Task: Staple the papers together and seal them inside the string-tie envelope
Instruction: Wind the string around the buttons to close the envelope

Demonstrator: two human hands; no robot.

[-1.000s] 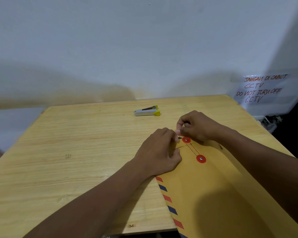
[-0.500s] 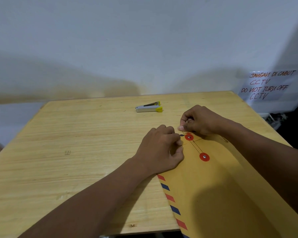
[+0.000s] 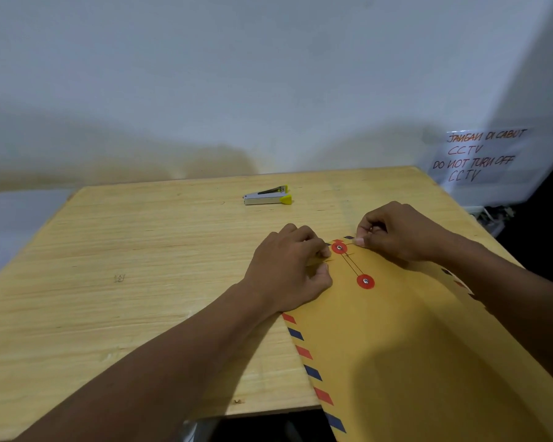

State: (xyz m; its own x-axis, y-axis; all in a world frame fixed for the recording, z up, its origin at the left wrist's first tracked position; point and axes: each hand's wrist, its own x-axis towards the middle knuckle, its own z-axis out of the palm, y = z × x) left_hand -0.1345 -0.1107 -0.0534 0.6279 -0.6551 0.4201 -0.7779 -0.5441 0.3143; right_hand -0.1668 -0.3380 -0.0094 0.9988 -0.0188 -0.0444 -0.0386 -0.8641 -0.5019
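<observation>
Bench: light wooden bench [image 3: 141, 282]; the landmark is the upper red paper disc [image 3: 339, 247].
Envelope: brown paper envelope with red-and-blue striped edges [image 3: 412, 346], lying flat. Its long axis is diagonal, with the flap end at the disc pointing away towards the wall.
Left hand [image 3: 288, 269]: fingers curled, resting just left of the disc; I cannot tell whether it pinches anything.
Right hand [image 3: 396, 234]: pinches the thin dark string [image 3: 351, 264] just right of the disc.
Stapler: small grey-and-yellow stapler [image 3: 267, 196], well beyond the disc.
Risk: a slack string could slip off the disc, leaving the flap loose.
</observation>
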